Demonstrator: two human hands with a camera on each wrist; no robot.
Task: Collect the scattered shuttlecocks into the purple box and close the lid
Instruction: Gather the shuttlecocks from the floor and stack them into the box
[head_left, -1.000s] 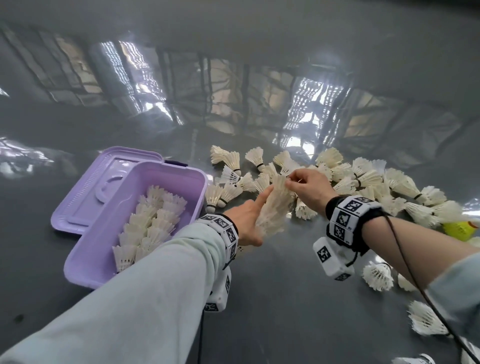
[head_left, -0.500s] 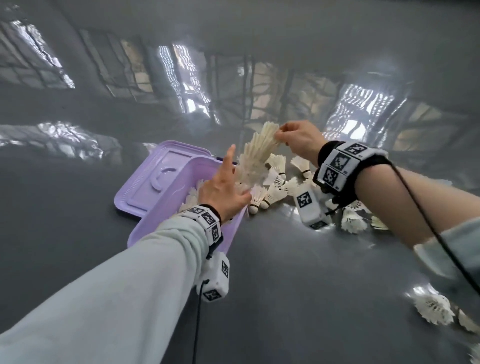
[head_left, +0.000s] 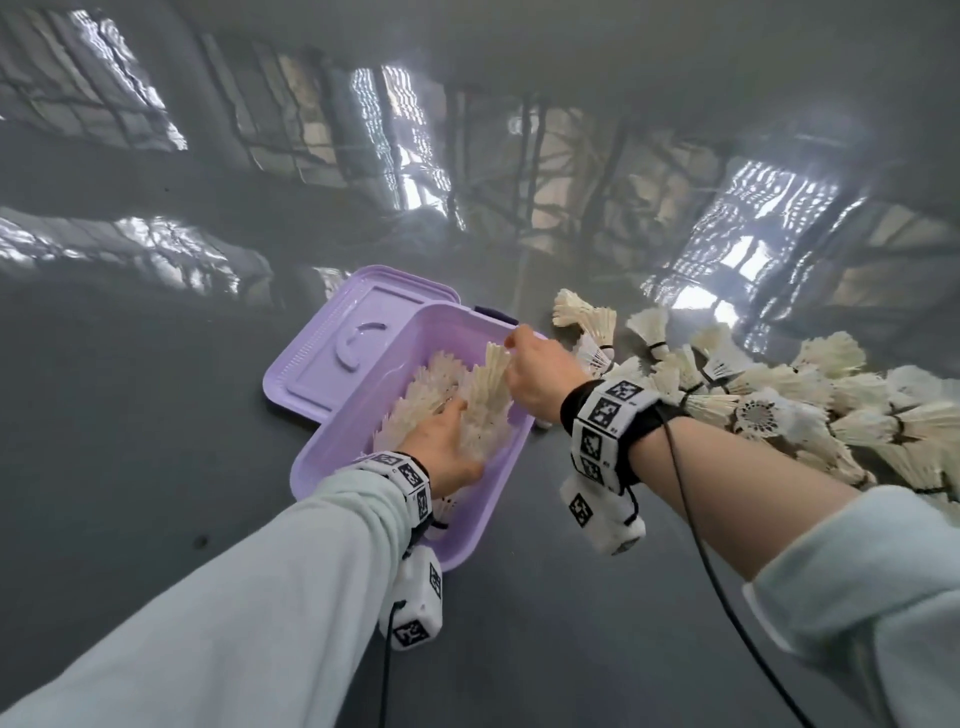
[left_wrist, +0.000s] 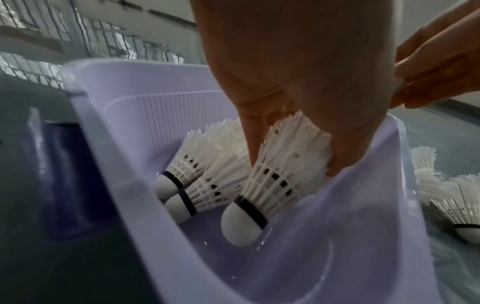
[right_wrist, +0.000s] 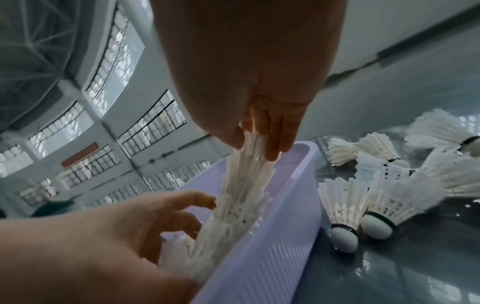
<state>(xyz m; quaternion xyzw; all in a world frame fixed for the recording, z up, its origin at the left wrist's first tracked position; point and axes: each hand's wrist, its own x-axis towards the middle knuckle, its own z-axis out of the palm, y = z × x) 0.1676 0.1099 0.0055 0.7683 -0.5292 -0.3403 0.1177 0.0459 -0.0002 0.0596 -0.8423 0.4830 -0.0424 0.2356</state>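
The right hand (head_left: 537, 376) is pinching the feather end of a long stack of shuttlecocks (head_left: 485, 395) and is lowering it into the purple box (head_left: 483, 499). The left hand (head_left: 441, 449) is lying on the lower part of the same stack with its fingers (left_wrist: 253, 142) spread over the feathers, so its grip is loose and it is steadying, not squeezing. The stack is leaning inside the box, next to the right wall, beside other shuttlecocks (left_wrist: 187, 174) that are lying in a row with their white tips pointing one way. To do this step well, I think the hands should be laying the stack down flat and slowly, with its tips facing the same way as the others, so the feathers are not getting bent and the row is staying neat. The right hand should be letting go only when the stack is resting on the bottom. The lid (head_left: 348, 353) is lying open on the dark shiny tabletop (head_left: 156, 467), just left of the box. A big pile of loose shuttlecocks (head_left: 779, 395) is waiting on the right, so the job looks far from done. There is no writing I can read on the box or the shuttlecocks; the wrist bands (head_left: 608, 415) are showing only black and white square patterns.
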